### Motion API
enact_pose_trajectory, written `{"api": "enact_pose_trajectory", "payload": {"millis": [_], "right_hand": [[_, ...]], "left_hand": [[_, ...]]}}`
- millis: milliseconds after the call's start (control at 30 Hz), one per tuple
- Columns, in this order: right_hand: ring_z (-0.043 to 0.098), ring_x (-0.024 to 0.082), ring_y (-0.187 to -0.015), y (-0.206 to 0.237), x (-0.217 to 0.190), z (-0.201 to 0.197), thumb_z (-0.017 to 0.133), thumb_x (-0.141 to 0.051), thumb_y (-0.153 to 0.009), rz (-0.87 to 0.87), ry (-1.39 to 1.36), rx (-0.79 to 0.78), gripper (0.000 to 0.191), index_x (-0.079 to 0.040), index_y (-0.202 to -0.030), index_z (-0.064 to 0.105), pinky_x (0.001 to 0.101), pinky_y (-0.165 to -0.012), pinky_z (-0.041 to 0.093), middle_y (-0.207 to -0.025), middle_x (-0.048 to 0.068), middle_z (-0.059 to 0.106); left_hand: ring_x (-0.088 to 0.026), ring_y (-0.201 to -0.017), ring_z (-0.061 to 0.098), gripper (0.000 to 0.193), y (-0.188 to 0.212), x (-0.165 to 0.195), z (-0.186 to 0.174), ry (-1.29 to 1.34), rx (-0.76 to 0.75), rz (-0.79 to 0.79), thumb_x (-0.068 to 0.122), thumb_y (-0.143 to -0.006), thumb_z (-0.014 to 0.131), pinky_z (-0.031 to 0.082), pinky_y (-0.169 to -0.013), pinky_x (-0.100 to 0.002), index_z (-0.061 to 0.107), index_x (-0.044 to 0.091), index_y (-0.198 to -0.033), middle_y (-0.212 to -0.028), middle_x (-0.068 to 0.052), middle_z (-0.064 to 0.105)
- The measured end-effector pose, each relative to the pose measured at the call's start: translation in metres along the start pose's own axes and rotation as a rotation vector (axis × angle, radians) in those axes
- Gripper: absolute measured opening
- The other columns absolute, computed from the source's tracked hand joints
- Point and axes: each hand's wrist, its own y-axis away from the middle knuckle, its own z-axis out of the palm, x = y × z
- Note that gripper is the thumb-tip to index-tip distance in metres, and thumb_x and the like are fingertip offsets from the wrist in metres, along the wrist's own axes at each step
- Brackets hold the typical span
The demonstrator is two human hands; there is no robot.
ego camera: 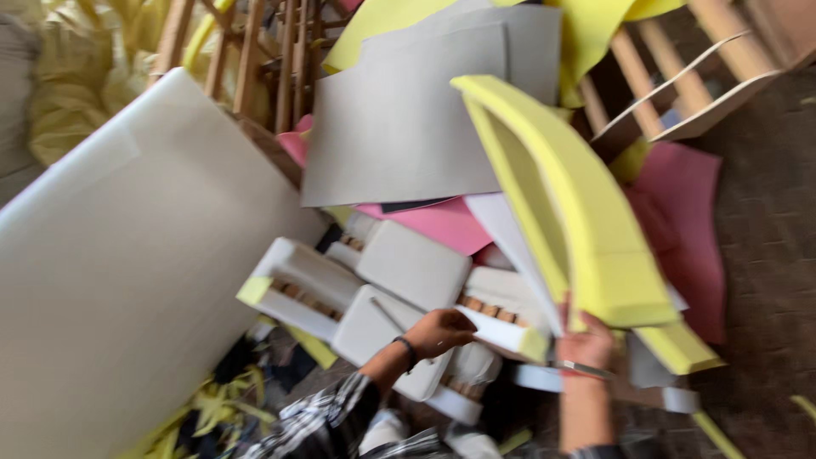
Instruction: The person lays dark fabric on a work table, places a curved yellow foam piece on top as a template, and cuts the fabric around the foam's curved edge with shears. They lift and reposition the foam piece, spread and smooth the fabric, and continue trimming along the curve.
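1. The right hand [585,344] grasps the lower end of a curved yellow foam piece [565,200], fingers clenched around its edge; the foam rises up and away from the hand, leaning over the pile.
2. The left hand [438,331] rests on a white padded cushion [378,327] just left of the right hand; its fingers curl at the cushion's edge, though whether it grips cannot be told.
3. Further white padded blocks [412,263] lie touching one another between the hands and a grey board [408,127].
4. A large white panel [127,272] leans at the left.
5. Pink foam sheets [688,221] lie right of the yellow piece on the floor [773,255].
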Motion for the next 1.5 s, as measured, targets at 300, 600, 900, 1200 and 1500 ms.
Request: {"api": "enact_pose_trajectory", "payload": {"millis": [300,600,900,1200,1500], "right_hand": [[0.058,0.02,-0.084,0.077,-0.029,-0.057,0.072,-0.021,-0.08,0.105,0.322,-0.348,0.072,0.002,-0.143,0.049,0.0302,-0.071,0.045,-0.135,0.023,0.068],[0.056,0.023,-0.07,0.024,-0.059,-0.017,0.065,-0.014,-0.083,0.309,0.468,-0.548,0.055,0.001,-0.134,0.05,0.0353,-0.059,0.045,-0.105,0.019,0.065],[0.054,0.023,-0.061,0.063,0.076,0.171,0.06,-0.009,-0.074,0.516,0.786,-0.758,0.04,0.006,-0.111,0.058,0.0342,-0.051,0.045,-0.09,0.013,0.064],[0.052,0.02,-0.043,0.237,0.316,0.404,0.064,-0.005,-0.072,0.662,1.439,-1.105,0.012,-0.001,-0.083,0.062,0.0321,-0.037,0.034,-0.071,0.009,0.058],[0.056,0.024,-0.047,0.387,0.488,0.47,0.072,-0.005,-0.076,0.649,1.708,-1.543,0.01,0.002,-0.079,0.066,0.0356,-0.041,0.046,-0.07,0.012,0.061]], "left_hand": [[-0.015,-0.092,0.07,0.036,0.045,-0.04,-0.076,0.196,0.114,-0.068,0.024,-0.091,0.072,0.056,-0.081,-0.035,0.072,0.003,-0.12,-0.105,-0.006,0.075],[-0.027,-0.131,0.051,0.094,0.089,-0.031,-0.125,0.935,0.479,-0.075,0.065,-0.091,0.06,0.047,-0.106,-0.049,0.023,0.01,-0.158,-0.151,-0.018,0.048],[-0.04,-0.14,0.048,0.09,0.177,-0.098,-0.17,1.458,0.786,0.099,0.063,-0.1,0.051,0.05,-0.106,-0.05,0.033,-0.003,-0.16,-0.152,-0.029,0.043],[-0.032,-0.131,0.051,0.054,0.275,-0.172,-0.175,1.456,0.981,-0.125,0.042,-0.099,0.055,0.048,-0.103,-0.063,0.044,0.016,-0.145,-0.153,-0.018,0.043],[-0.021,-0.099,0.07,0.044,0.358,-0.261,-0.128,1.675,1.236,0.212,0.037,-0.098,0.057,0.055,-0.083,-0.039,0.062,0.013,-0.135,-0.116,-0.005,0.074]]}}
